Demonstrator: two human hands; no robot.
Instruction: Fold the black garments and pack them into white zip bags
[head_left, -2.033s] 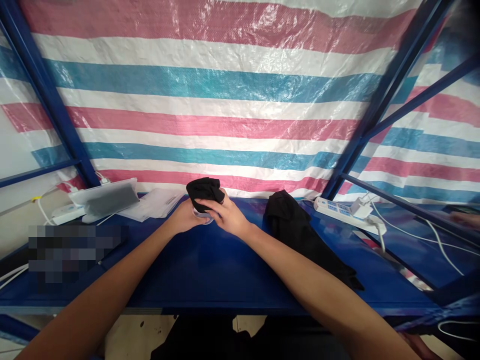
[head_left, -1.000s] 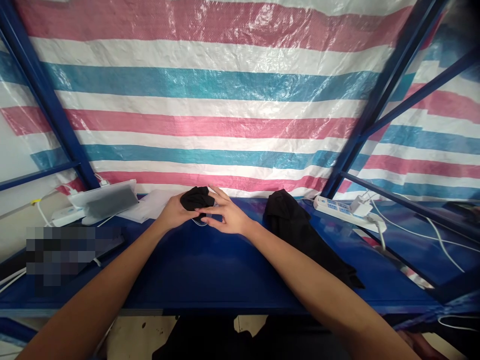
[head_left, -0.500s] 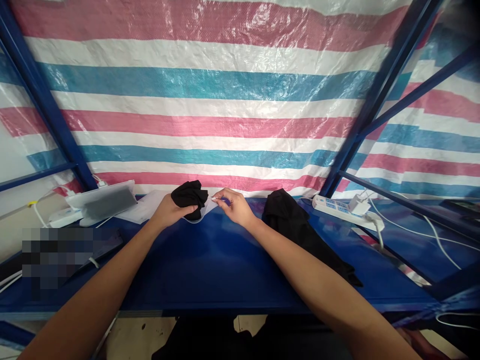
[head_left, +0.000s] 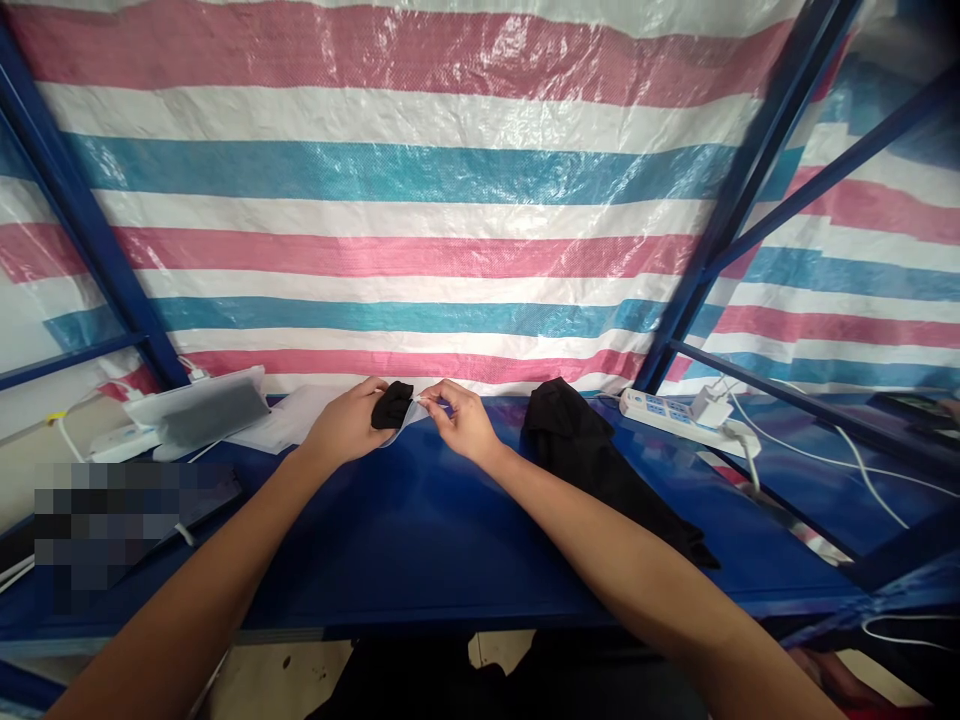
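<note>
Bunched black cloth [head_left: 393, 406] is gripped in my left hand [head_left: 351, 420], whose fingers curl round its left side. Below and to the right of the cloth shows a clear plastic bag [head_left: 409, 420], partly hidden by the cloth. My right hand [head_left: 461, 420] pinches the bag's edge between thumb and fingertips. How much of the cloth is inside the bag I cannot tell. Another black cloth garment [head_left: 592, 460] lies on the blue table [head_left: 420, 550], to the right of my right hand.
White paper or plastic sheets [head_left: 274, 422] lie behind my left hand. A tablet-like device [head_left: 214, 410] leans at the left, with cables. On the right is a white power strip [head_left: 675, 418] with plugged chargers. Blue metal posts [head_left: 675, 310] and a striped tarp [head_left: 420, 170] enclose the table.
My left hand has shifted right and wrapped further round the black cloth, which now looks smaller and more tightly bunched. The right hand keeps its pinch on the bag.
</note>
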